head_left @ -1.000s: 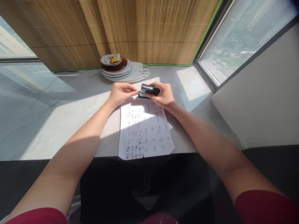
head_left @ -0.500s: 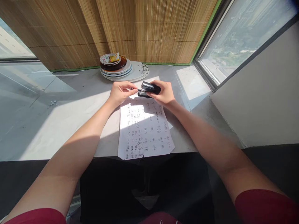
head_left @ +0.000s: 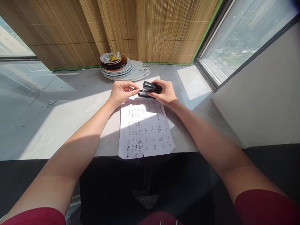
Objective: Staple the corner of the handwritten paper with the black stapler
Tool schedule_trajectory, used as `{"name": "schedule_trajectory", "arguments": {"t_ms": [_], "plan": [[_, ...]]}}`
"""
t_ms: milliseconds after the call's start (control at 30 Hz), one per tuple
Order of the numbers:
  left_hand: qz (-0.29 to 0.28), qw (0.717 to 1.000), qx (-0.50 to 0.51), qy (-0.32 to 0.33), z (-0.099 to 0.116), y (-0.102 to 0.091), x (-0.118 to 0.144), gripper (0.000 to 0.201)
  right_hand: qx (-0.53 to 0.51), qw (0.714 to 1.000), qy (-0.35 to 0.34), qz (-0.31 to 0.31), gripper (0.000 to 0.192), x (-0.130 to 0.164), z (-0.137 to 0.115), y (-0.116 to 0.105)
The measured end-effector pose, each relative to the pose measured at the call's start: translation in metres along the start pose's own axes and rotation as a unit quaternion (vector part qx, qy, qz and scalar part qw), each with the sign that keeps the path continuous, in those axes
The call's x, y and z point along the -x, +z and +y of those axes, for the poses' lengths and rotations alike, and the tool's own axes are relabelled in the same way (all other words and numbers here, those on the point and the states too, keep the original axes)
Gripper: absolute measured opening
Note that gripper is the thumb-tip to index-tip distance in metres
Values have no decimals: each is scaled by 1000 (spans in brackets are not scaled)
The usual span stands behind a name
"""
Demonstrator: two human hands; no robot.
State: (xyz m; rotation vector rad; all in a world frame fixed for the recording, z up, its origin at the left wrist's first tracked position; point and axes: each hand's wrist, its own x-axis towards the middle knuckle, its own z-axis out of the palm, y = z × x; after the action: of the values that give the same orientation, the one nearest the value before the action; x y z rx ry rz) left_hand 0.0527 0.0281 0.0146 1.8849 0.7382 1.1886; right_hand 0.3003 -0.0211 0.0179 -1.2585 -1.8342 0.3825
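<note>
My right hand is wrapped round the back of a black stapler, its top arm raised off the base. The stapler's front end points left, toward my left hand. Thumb and forefinger of that left hand are pinched together right at the stapler's front. Whatever small thing they hold there is too small to make out. Below both hands lies a white sheet of paper covered in handwriting, its near edge hanging slightly over the counter edge.
Behind my hands stands a stack of plates with a small yellow packet on top. A bamboo blind hangs at the back. Windows and a white wall border the grey counter. Tiny bits lie at left.
Both hands and the stapler have stayed almost in place, with only a very slight shift to the right. The paper lies as before.
</note>
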Motion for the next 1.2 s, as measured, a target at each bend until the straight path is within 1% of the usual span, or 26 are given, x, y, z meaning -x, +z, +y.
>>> {"name": "schedule_trajectory", "arguments": {"t_ms": [167,300,500,633,733,800,900,1033,1133,1200], "plan": [[-19,1000,-4,9,3,3,0,23,1,1000,-6,-7,29,0,1,2],[-25,999,-24,14,2,1,1,24,-15,999,-32,3,29,-2,9,1],[-28,999,-26,6,2,-5,3,31,-37,998,-40,13,29,-4,22,-9],[-50,998,-32,2,2,-8,4,35,-41,998,-41,-3,32,-5,25,-17],[-46,998,-51,7,4,-5,3,37,-52,997,-44,-22,33,-4,20,-19],[-43,997,-65,17,6,-2,3,45,-57,996,-52,-43,34,-1,11,-18],[-64,994,-80,36,9,3,2,58,-59,993,-67,-80,33,4,-6,-14],[-89,991,-83,58,9,4,3,51,-68,990,-80,-98,33,10,-21,-11],[-99,990,-80,60,5,2,2,47,-58,990,-78,-100,35,11,-22,-9],[-93,991,-75,55,2,1,0,47,-46,993,-73,-81,36,9,-18,-7]]}}
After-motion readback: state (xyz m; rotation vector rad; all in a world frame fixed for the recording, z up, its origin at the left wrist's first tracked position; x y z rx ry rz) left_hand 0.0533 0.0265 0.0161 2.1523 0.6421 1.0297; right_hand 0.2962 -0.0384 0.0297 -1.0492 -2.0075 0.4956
